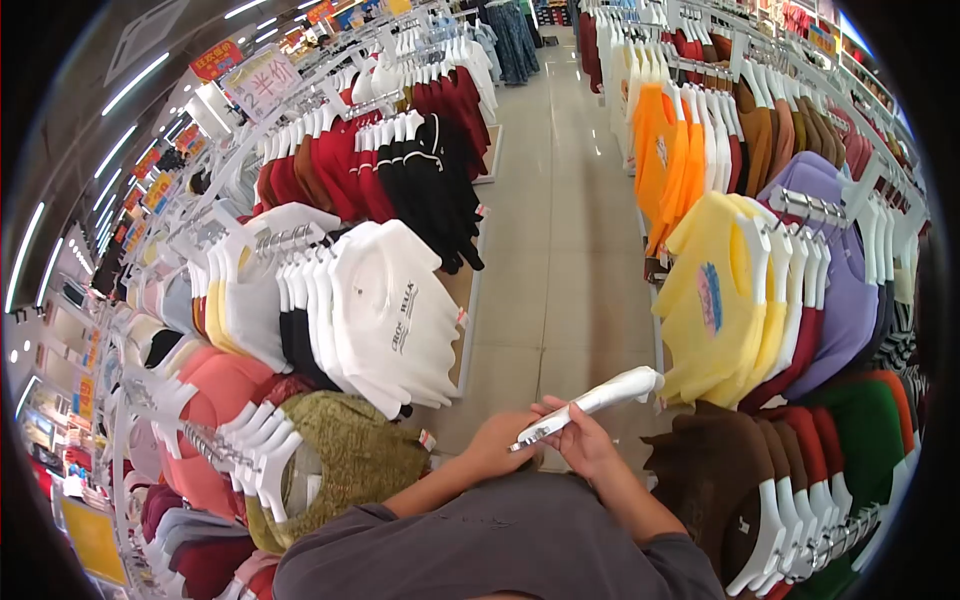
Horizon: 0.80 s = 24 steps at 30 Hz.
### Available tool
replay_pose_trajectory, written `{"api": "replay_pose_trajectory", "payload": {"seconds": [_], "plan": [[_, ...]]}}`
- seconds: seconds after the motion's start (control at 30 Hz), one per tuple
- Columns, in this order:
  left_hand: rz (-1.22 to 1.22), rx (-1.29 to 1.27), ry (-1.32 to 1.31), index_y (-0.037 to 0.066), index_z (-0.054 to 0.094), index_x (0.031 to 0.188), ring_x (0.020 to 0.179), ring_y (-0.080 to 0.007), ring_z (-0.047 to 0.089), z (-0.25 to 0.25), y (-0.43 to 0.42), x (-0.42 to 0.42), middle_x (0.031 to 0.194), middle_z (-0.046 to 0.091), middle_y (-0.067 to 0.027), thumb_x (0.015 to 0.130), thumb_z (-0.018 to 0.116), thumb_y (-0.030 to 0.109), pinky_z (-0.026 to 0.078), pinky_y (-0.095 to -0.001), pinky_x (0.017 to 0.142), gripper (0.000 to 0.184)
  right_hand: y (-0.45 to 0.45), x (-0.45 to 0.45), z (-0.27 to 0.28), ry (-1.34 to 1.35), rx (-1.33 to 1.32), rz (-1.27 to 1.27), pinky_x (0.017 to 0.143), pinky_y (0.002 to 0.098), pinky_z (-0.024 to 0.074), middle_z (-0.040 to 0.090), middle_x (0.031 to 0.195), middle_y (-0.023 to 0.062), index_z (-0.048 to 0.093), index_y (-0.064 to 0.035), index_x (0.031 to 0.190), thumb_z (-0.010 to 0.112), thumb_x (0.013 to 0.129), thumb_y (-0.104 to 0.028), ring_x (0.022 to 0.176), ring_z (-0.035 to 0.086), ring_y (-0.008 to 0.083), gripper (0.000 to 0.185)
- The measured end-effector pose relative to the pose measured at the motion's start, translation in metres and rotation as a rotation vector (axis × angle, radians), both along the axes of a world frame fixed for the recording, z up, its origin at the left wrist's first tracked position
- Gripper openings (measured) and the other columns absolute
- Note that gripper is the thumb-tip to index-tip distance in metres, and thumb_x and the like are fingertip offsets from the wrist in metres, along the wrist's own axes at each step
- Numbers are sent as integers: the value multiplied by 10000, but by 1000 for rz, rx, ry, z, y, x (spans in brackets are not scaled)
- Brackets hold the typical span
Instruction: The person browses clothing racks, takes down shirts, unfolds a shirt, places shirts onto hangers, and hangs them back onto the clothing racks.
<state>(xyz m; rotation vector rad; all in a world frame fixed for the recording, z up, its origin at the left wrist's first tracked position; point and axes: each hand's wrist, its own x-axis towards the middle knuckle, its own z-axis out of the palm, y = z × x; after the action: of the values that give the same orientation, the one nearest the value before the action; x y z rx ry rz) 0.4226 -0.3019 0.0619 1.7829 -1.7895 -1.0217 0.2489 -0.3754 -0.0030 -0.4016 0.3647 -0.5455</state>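
A long white object [590, 404], slim with a rounded, wrinkled far end and small dark marks at the near end, lies slantwise in front of my body; its exact kind is unclear. Fingers of my right hand [585, 443] are closed around its middle. At the near end, my left hand [498, 445] grips it from the left, with the fingertips partly hidden behind it. Beside my left forearm hangs an olive-green knit top [355, 455]. To the right of my right arm are dark brown tops [705, 465] on white hangers.
Clothes racks line both sides of a tiled aisle [545, 200]. On the left hang white printed T-shirts [390, 310] and black tops [430, 190]. Yellow T-shirts [715, 300], a purple top [835, 290] and orange tops [660, 150] hang on the right. A price sign [262, 82] stands above the left racks.
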Motion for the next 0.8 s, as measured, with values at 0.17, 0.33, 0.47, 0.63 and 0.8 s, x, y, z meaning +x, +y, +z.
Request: {"api": "replay_pose_trajectory", "payload": {"seconds": [0.17,0.33,0.47,0.63,0.8], "plan": [[-22,-132,148,75,591,1077,917,-359,608,-13,-49,26,953,639,-147,858,631,236,477,-443,772,274,-48,29,-12,22,25,-1,989,422,439,537,1348,180,446,-20,1379,430,995,-447,1209,546,274,574],[47,-29,335,87,573,1166,957,-310,631,-10,-110,73,1025,654,-136,899,617,326,486,-412,808,360,-111,72,-16,-18,69,21,962,422,425,549,1320,180,424,-30,1399,456,989,-458,1175,541,283,593],[81,68,274,76,592,1149,954,-294,643,4,-150,121,1019,670,-135,914,616,379,489,-402,827,385,-153,118,-2,-52,-5,55,951,427,432,563,1283,173,433,-37,1392,486,976,-467,1119,547,269,601],[41,93,236,115,558,1285,1105,-298,595,13,-182,172,1212,622,-125,912,566,539,456,-377,943,565,-180,166,6,12,-7,34,927,413,447,554,1291,143,464,-37,1369,543,951,-449,1123,545,259,592],[19,238,196,161,447,1433,1156,-353,568,18,-198,193,1317,569,-161,896,515,628,439,-390,982,714,-197,183,5,69,52,74,912,419,454,548,1291,129,470,-37,1360,557,941,-454,1092,544,260,598]]}}
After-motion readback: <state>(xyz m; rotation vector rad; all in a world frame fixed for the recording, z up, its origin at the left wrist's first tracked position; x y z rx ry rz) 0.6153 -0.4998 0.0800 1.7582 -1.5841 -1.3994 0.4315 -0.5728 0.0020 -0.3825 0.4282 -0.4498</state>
